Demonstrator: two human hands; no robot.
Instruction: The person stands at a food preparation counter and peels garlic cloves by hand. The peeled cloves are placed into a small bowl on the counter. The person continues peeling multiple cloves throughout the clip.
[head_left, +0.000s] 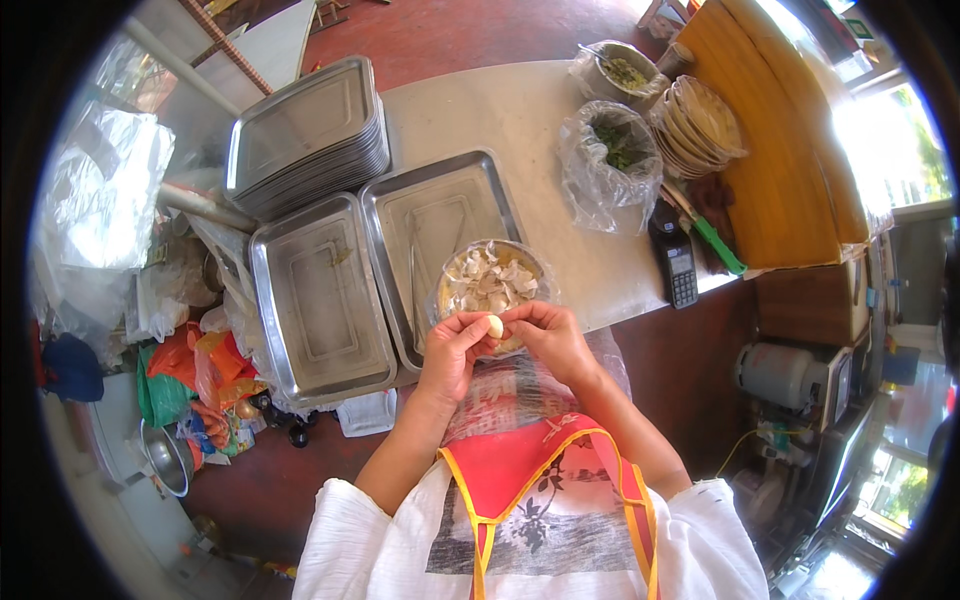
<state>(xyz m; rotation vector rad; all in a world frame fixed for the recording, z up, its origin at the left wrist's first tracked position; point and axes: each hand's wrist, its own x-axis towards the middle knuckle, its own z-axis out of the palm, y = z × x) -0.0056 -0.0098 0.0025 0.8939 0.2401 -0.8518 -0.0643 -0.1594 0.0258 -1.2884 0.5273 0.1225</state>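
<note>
A pale, peeled-looking garlic clove (495, 326) is pinched between the thumb and fingers of my left hand (454, 349). My right hand (550, 334) comes in from the other side, its thumb and fingertips closed together at the clove's edge; whether a scrap of skin is between them is too small to tell. Just beyond both hands stands a plastic-lined bowl (551, 281) holding papery garlic skins (491, 281). My hands hide the bowl's near side.
Two shallow steel trays (322, 300) (450, 202) lie left of the bowl, below a tall tray stack (307, 127). Toward the right are plastic-lined pots of greens (619, 146) (624, 73), stacked bowls (694, 127), a card terminal (673, 255) and a green-handled tool (718, 245).
</note>
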